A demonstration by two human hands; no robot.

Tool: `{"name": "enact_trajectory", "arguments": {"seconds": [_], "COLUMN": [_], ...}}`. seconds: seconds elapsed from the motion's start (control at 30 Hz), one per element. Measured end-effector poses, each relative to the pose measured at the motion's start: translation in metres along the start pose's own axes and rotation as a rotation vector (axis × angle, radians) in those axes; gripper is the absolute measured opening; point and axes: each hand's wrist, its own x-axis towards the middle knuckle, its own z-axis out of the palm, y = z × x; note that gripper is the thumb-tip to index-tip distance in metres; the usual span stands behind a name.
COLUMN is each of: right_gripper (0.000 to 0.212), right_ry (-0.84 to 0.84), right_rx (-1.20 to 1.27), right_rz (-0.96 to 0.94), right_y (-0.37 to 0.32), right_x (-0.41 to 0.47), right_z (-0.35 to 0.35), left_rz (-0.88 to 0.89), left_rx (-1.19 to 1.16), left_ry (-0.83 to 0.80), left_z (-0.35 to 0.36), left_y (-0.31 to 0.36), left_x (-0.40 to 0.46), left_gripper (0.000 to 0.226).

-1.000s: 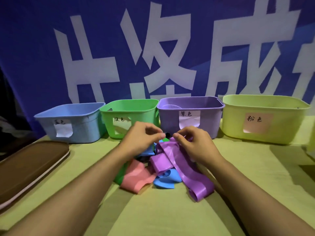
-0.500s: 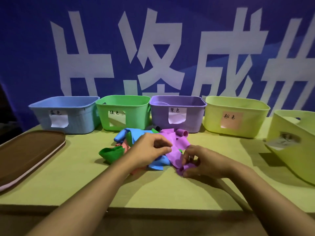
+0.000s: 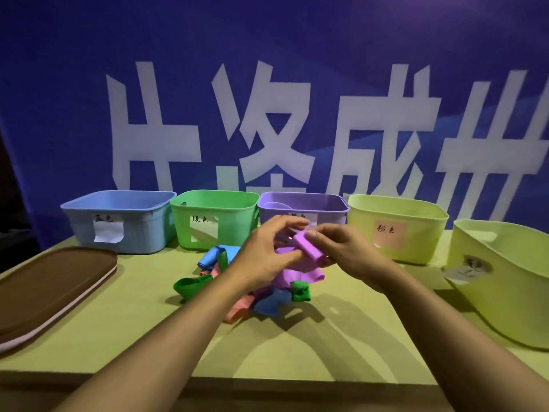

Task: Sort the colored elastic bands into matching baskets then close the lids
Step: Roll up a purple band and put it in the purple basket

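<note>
A heap of elastic bands lies mid-table: blue [image 3: 271,301], green [image 3: 190,285], pink [image 3: 237,307] and purple [image 3: 300,275] ones. Above the heap, my right hand [image 3: 344,251] pinches a rolled-up purple band [image 3: 307,248], and my left hand [image 3: 267,254] touches the same roll from the left with curled fingers. Along the back stand a blue basket [image 3: 118,221], a green basket [image 3: 214,218], a purple basket [image 3: 300,203] and a yellow-green basket [image 3: 398,227], each with a paper label. All are uncovered.
A brown lid [image 3: 50,286] lies flat at the table's left edge. Another yellow-green basket [image 3: 505,278] sits tilted at the right. A blue banner with white characters hangs behind the baskets. The table's front edge runs across the bottom of the view.
Both hands have risen from the heap, and the purple band is now rolled into a short tube held between them. The view has pulled back and tilted upward.
</note>
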Motion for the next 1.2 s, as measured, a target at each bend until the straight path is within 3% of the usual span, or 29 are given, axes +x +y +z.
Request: {"name": "enact_trajectory", "arguments": {"seconds": [0.13, 0.23, 0.33, 0.47, 0.67, 0.97, 1.2], "right_gripper": [0.021, 0.032, 0.046, 0.016, 0.023, 0.010, 0.011], "right_ry": [0.102, 0.142, 0.144, 0.176, 0.174, 0.215, 0.236], "right_rx": [0.102, 0.195, 0.304, 0.193, 0.180, 0.206, 0.225], "right_rz": [0.019, 0.020, -0.006, -0.097, -0.111, -0.143, -0.173], "right_y": [-0.016, -0.025, -0.031, -0.035, -0.052, -0.060, -0.070], "right_x": [0.010, 0.011, 0.008, 0.011, 0.015, 0.013, 0.015], "right_z": [0.002, 0.004, 0.002, 0.003, 0.002, 0.006, 0.010], "left_rz": [0.086, 0.037, -0.006, 0.015, 0.042, -0.001, -0.001], "left_rx": [0.060, 0.038, 0.030, -0.005, -0.036, -0.083, -0.120], "left_ry": [0.127, 0.171, 0.211, 0.198, 0.207, 0.121, 0.164], "left_z": [-0.013, -0.019, -0.025, -0.036, -0.054, -0.074, -0.081], "left_y": [0.018, 0.027, 0.035, 0.049, 0.074, 0.107, 0.117], "left_x": [0.021, 0.036, 0.050, 0.061, 0.071, 0.071, 0.075], "left_gripper": [0.022, 0.012, 0.022, 0.016, 0.017, 0.006, 0.014]}}
